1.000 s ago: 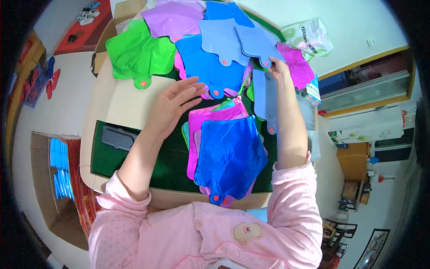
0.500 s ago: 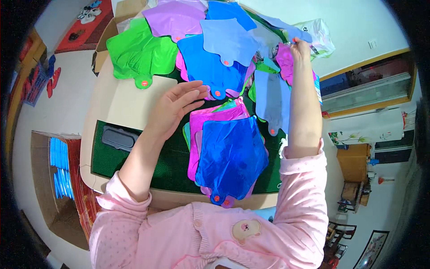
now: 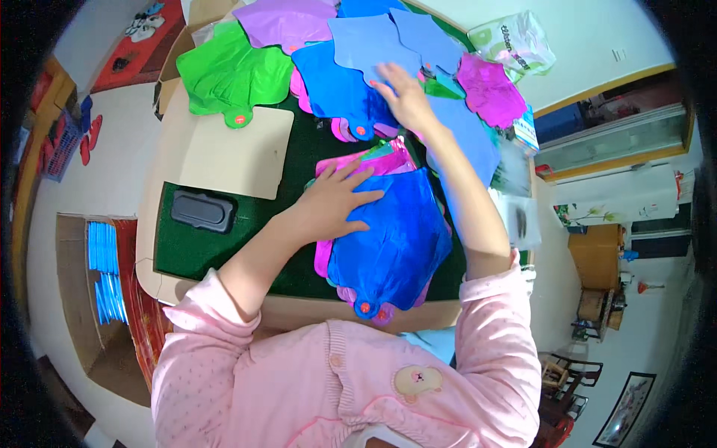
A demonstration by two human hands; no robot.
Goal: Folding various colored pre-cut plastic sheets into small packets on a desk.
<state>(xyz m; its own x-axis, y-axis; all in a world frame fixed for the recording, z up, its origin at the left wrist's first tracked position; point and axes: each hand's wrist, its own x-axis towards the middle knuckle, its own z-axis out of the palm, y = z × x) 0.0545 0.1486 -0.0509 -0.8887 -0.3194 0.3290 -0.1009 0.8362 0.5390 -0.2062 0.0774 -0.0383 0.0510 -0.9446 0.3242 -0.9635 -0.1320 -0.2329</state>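
Foil sheet (image 3: 370, 43), lt-blue, lies just ahead-left of R hand (image 3: 407, 97), loosely spread w/o clear grip, while L hand (image 3: 336, 200) rests spread on blue sheet (image 3: 396, 239).

The left forearm (image 3: 263, 261) is bare and slants inward from the lower left; its left hand (image 3: 328, 205) faces palm down, fingers (image 3: 366, 197) splayed forward and to the right, thumb (image 3: 355, 226) held well apart; the right forearm (image 3: 472, 198), also bare, stretches farther forward and angles leftward; the right hand (image 3: 403, 97), slightly blurred, extends its fingers, the thumb parted from them; the two hands stay apart.
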